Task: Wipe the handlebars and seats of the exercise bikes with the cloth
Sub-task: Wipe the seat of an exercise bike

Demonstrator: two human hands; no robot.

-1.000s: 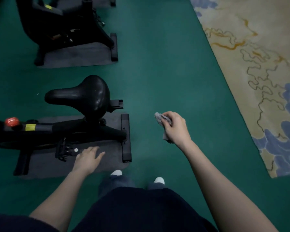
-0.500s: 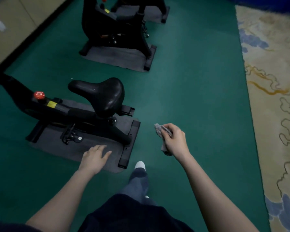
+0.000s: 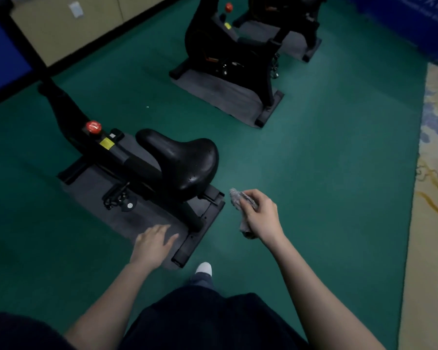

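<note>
Gripping a crumpled grey cloth (image 3: 240, 202), the right hand (image 3: 262, 214) hovers beside the bike seat (image 3: 185, 160); the left hand (image 3: 153, 242) hangs relaxed, fingers (image 3: 166, 229) together.

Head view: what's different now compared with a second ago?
The view has lifted and turned: the next bike now shows more fully, with a third bike behind it. Nothing was taken or released: the right hand still grips the cloth, the left hand stays open, neither touching the seat.
</note>
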